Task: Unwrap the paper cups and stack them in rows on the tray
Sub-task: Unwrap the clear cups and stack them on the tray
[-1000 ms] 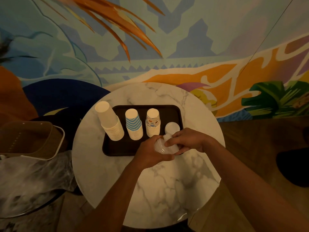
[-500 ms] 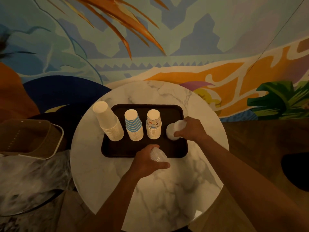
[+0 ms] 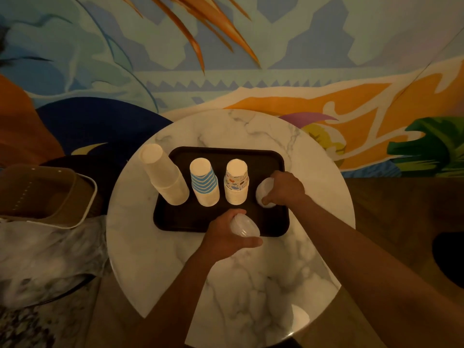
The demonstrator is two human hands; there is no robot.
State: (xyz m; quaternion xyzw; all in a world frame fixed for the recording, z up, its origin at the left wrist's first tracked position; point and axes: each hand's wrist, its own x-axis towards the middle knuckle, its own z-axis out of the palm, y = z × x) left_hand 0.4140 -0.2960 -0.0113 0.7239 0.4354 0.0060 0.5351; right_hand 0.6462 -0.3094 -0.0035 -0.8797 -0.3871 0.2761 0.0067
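A dark tray [image 3: 185, 217] lies on a round marble table [image 3: 251, 277]. On it stand three upside-down stacks: plain white cups [image 3: 165, 179], blue-striped cups [image 3: 204, 183] and patterned cups [image 3: 236, 183]. My right hand [image 3: 285, 188] grips a short stack of white cups [image 3: 265, 190] at the tray's right end. My left hand [image 3: 226, 237] holds a clear plastic wrapper [image 3: 244, 228] over the tray's front edge.
A tan basket [image 3: 47, 194] sits left of the table, with crumpled clear plastic [image 3: 42, 257] below it. A painted wall rises behind the table. A white scrap [image 3: 300, 316] lies at the table's front right edge. A dark shape [image 3: 449, 259] lies on the floor at right.
My hands have parted: the right one carried the white cups out of the wrapper to the tray's right end, while the left kept the wrapper near the tray's front edge.
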